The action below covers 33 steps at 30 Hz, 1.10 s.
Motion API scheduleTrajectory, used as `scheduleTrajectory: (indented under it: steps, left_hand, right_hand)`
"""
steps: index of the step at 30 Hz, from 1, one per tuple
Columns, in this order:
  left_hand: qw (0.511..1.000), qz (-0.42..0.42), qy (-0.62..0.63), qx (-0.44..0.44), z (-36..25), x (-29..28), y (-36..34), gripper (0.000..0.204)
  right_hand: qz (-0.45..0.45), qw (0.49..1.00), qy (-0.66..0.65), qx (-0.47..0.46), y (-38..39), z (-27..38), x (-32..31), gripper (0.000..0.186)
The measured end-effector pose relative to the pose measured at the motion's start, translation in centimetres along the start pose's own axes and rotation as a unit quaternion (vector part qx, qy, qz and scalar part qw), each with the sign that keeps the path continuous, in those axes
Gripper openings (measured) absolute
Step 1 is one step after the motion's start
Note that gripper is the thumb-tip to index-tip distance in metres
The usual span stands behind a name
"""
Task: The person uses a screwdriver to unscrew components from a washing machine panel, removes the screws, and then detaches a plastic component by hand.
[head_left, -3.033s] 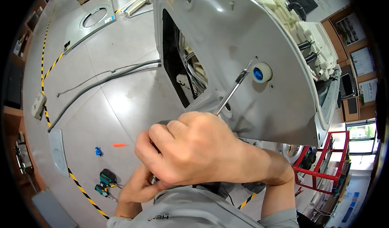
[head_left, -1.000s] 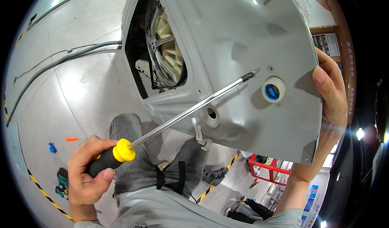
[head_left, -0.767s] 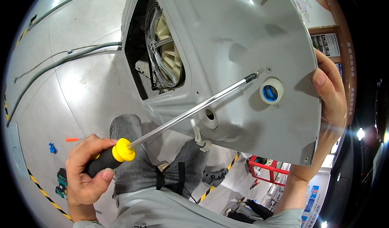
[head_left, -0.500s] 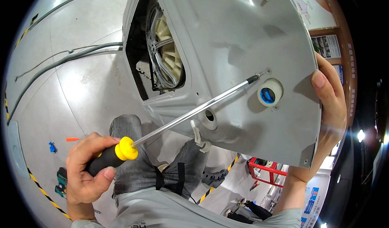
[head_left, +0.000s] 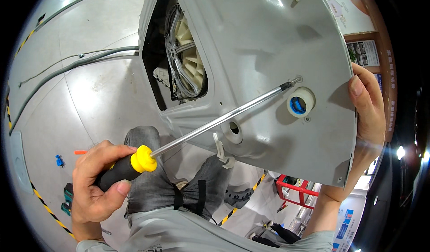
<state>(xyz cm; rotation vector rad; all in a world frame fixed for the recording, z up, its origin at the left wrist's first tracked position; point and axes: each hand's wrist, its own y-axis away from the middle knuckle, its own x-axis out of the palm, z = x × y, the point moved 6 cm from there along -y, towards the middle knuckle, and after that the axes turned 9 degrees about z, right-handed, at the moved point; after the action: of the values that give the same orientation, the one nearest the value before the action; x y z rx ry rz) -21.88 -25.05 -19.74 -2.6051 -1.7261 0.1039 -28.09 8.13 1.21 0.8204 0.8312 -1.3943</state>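
Pale tiled floor [head_left: 105, 95] spreads away to the left, with a wooden shelf unit [head_left: 378, 50] curving along the right rim of the view. At the far end of a long screwdriver [head_left: 219, 123], a small screw [head_left: 295, 80] sits right at the upper small hole [head_left: 299, 79] in a grey panel [head_left: 268, 32], just above a white collar [head_left: 308, 97] with a blue part inside it. A second ago that screw hung short of the hole, to its left; the gap has since closed, so the two now look lined up, though whether the thread has entered cannot be told. The left hand [head_left: 101, 180] is wrapped firmly round the black-and-yellow handle, fingers clamped on it. Across the panel, the right hand [head_left: 369, 102] keeps its thumb on the front face and its fingers curled past the edge; it seems to grip the edge, but the fingertips are hidden. Further out come a larger round hole [head_left: 234, 128], an opening showing cream ribs [head_left: 187, 32], and a white plastic piece [head_left: 221, 149] in front of the person's knee. On the floor lie a grey hose [head_left: 80, 66], a small blue piece [head_left: 59, 160] and a green-and-black tool [head_left: 67, 198].
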Motion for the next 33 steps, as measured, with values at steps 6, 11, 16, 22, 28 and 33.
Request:
scheduleTrajectory:
  steps: [6,11,16,22,28,33]
  left_hand:
    - [1.0,-0.006,-0.003,0.0,0.2,0.0,0.2,0.047]
    - [1.0,-0.01,-0.014,0.021,0.0,0.2,0.0,0.047]
    - [1.0,0.003,-0.013,0.018,-0.1,0.3,-0.2,0.047]
    - [1.0,-0.003,-0.002,0.021,0.0,0.3,-0.3,0.047]
    - [1.0,-0.005,-0.014,0.009,-0.4,0.1,-0.4,0.046]
    - [0.987,-0.051,-0.148,0.044,-2.9,-1.1,-0.1,0.046]
  right_hand:
    - [0.006,1.0,-0.019,0.022,0.0,0.2,0.3,0.072]
    - [0.017,1.0,-0.01,0.005,0.1,0.6,0.8,0.067]
    - [0.033,0.998,-0.046,-0.001,0.1,0.5,0.8,0.06]
    - [0.037,0.998,-0.029,-0.034,0.1,0.5,0.7,0.059]
    - [0.003,0.999,-0.028,-0.026,0.4,0.4,0.6,0.057]
    - [0.048,0.998,-0.028,-0.029,0.0,1.0,0.9,0.059]
